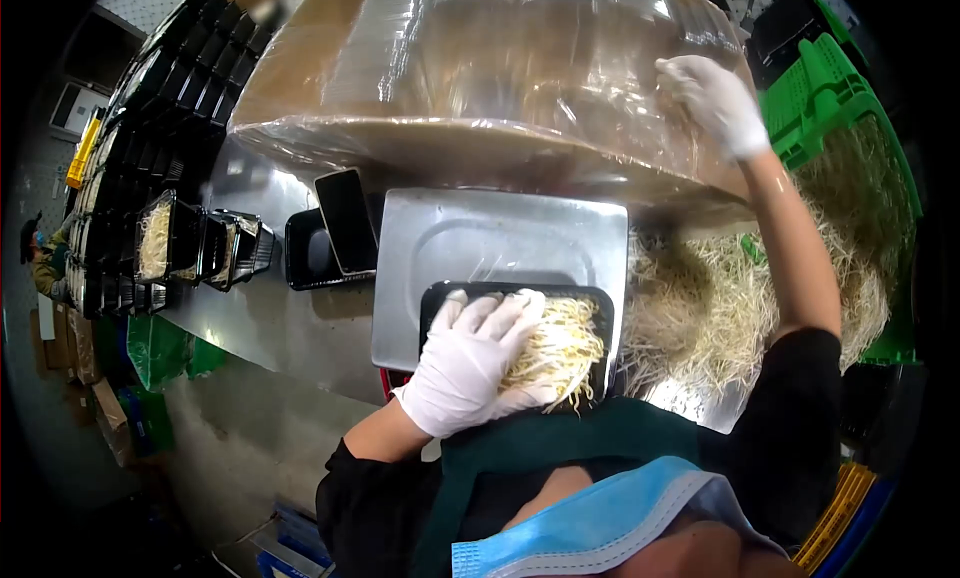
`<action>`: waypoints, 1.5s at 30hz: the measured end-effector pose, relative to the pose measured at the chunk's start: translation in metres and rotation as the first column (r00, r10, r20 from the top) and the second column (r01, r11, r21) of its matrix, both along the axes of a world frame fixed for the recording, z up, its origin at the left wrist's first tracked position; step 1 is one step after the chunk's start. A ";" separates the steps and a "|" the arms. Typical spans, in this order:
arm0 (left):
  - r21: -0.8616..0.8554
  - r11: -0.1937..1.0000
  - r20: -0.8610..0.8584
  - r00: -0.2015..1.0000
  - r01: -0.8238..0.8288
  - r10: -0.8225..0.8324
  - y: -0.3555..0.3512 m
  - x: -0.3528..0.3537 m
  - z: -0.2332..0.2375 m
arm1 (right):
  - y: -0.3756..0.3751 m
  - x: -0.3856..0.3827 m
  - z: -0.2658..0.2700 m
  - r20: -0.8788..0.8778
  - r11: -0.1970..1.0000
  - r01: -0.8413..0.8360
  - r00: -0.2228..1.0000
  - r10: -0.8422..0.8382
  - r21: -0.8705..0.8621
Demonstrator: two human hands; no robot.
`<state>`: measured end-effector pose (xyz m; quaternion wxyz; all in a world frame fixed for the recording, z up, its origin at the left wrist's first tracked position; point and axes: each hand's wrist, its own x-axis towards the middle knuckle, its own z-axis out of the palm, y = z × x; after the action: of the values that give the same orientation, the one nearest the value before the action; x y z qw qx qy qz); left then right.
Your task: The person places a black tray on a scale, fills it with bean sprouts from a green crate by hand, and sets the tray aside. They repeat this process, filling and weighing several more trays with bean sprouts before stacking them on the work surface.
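My left hand, in a white glove, lies over the left part of a black plastic tray, fingers spread and touching the bean sprouts in it. The tray sits on the metal platform of a scale. Up at the right, my right hand, gloved too, is in front of a large plastic-wrapped cardboard box. Its fingers are curled together; whatever they may hold is hidden.
A heap of loose bean sprouts spreads at the right beside a green crate. Left of the scale are a phone and an empty black tray. Stacked black trays rise at far left; another person stands beyond.
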<state>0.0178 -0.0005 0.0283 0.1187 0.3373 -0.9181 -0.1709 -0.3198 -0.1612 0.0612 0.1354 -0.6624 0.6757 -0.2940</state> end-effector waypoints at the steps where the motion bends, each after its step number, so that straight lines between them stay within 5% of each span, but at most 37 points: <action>1: 0.009 1.000 -0.017 1.000 0.018 -0.018 -0.002 -0.003 -0.001 | -0.034 -0.012 -0.018 -0.048 0.968 0.021 0.999 -0.010 0.249; 2: 0.016 0.999 -0.033 0.999 0.034 -0.034 -0.004 -0.007 -0.003 | -0.072 -0.040 -0.053 -0.395 0.904 -0.133 0.867 0.305 0.406; 3: 0.002 0.999 -0.023 0.998 0.051 -0.051 -0.005 -0.010 -0.004 | -0.080 -0.028 -0.050 -0.459 0.736 0.126 0.846 0.271 0.665; 4: 0.018 0.999 -0.023 0.999 0.048 -0.048 -0.005 -0.014 -0.005 | -0.090 -0.013 -0.070 -0.540 0.632 0.146 0.682 0.493 0.761; 5: 0.022 0.999 -0.042 0.999 0.030 -0.029 -0.004 -0.017 -0.004 | -0.073 -0.018 -0.085 -0.486 0.775 0.049 0.804 0.344 0.630; 6: 0.028 1.000 -0.060 0.998 0.011 -0.009 -0.004 -0.019 -0.004 | -0.060 0.007 -0.073 -0.554 0.733 0.124 0.741 0.380 0.669; 8: 0.038 0.999 -0.063 0.998 -0.004 0.006 -0.002 -0.021 -0.006 | -0.070 -0.024 -0.127 -0.446 0.875 -0.141 0.816 0.368 0.463; 9: 0.008 1.000 -0.060 0.998 -0.010 0.010 -0.001 -0.021 -0.008 | -0.079 -0.040 -0.136 -0.439 0.870 -0.150 0.815 0.377 0.470; 11: -0.045 0.999 -0.045 0.999 -0.019 0.017 -0.002 -0.026 -0.004 | -0.105 -0.058 -0.141 -0.166 0.658 0.027 0.974 0.151 0.752; 12: -0.056 0.998 -0.027 1.000 -0.004 0.002 -0.001 -0.028 -0.005 | -0.113 -0.055 -0.122 -0.509 0.630 -0.116 0.487 0.710 0.768; 15: -0.199 0.979 -0.024 0.999 -0.042 0.038 0.005 -0.042 -0.006 | -0.097 -0.073 -0.125 -0.493 0.697 -0.205 0.573 0.655 0.688; 17: -0.270 0.959 -0.029 0.996 -0.088 0.083 0.008 -0.043 -0.011 | -0.044 -0.020 -0.072 -0.674 0.868 0.009 0.634 0.379 0.497; 20: -0.250 0.961 -0.056 0.992 -0.121 0.110 0.009 -0.041 -0.009 | -0.035 -0.007 -0.073 -0.446 0.850 -0.178 0.788 0.425 0.495; 22: -0.213 0.968 -0.075 0.990 -0.131 0.117 0.009 -0.040 -0.009 | -0.044 -0.005 -0.080 -0.531 0.829 -0.203 0.683 0.501 0.520; 24: -0.207 0.969 -0.104 0.988 -0.137 0.118 0.011 -0.040 -0.009 | -0.068 -0.007 -0.103 -0.314 0.763 -0.315 0.773 0.551 0.565; 26: -0.204 0.971 -0.103 0.989 -0.126 0.107 0.010 -0.041 -0.010 | -0.056 0.038 -0.067 -0.488 0.769 -0.228 0.658 0.574 0.597; 31: -0.046 0.994 -0.137 0.986 -0.099 0.091 0.006 -0.040 -0.005 | -0.098 0.054 -0.134 -0.550 0.759 -0.284 0.548 0.630 0.587; 32: -0.010 0.996 -0.142 0.986 -0.091 0.088 0.005 -0.040 -0.005 | -0.101 0.056 -0.153 -0.594 0.781 -0.307 0.517 0.616 0.543; 33: -0.007 0.996 -0.113 0.990 -0.086 0.084 0.004 -0.040 -0.003 | -0.152 0.014 -0.266 -0.829 0.809 -0.467 0.240 0.505 0.357; 34: 0.002 0.996 -0.109 0.990 -0.090 0.090 0.004 -0.039 -0.004 | -0.144 0.025 -0.253 -0.823 0.803 -0.472 0.241 0.514 0.363; 36: -0.026 0.995 -0.129 0.987 -0.099 0.094 0.004 -0.040 -0.004 | -0.114 0.052 -0.192 -0.581 0.759 -0.236 0.520 0.627 0.607; 37: -0.026 0.994 -0.133 0.986 -0.103 0.099 0.004 -0.041 -0.004 | -0.108 0.051 -0.191 -0.551 0.820 -0.238 0.639 0.536 0.521; 38: -0.045 0.993 -0.140 0.985 -0.110 0.102 0.006 -0.041 -0.005 | -0.101 0.053 -0.168 -0.546 0.818 -0.237 0.643 0.536 0.524; 40: -0.134 0.981 -0.188 0.975 -0.143 0.116 0.008 -0.041 -0.007 | -0.083 0.057 -0.078 -0.427 0.625 -0.367 0.492 0.759 0.689; 42: -0.156 0.979 -0.157 0.982 -0.130 0.105 0.008 -0.040 0.003 | -0.076 0.035 -0.052 -0.316 0.849 -0.353 0.815 0.486 0.393; 44: -0.178 0.974 -0.235 0.968 -0.138 0.094 0.013 -0.031 0.016 | -0.046 0.019 -0.024 -0.122 0.967 -0.181 0.971 0.204 0.178; 45: -0.087 0.988 -0.506 0.860 -0.130 0.068 0.022 -0.013 0.024 | -0.032 -0.007 -0.021 -0.268 0.958 -0.237 0.945 0.190 -0.158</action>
<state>0.0045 0.0219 0.0524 0.3812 0.3206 -0.8456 -0.1918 -0.3265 -0.1933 0.0404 0.0172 -0.7734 0.5804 -0.2544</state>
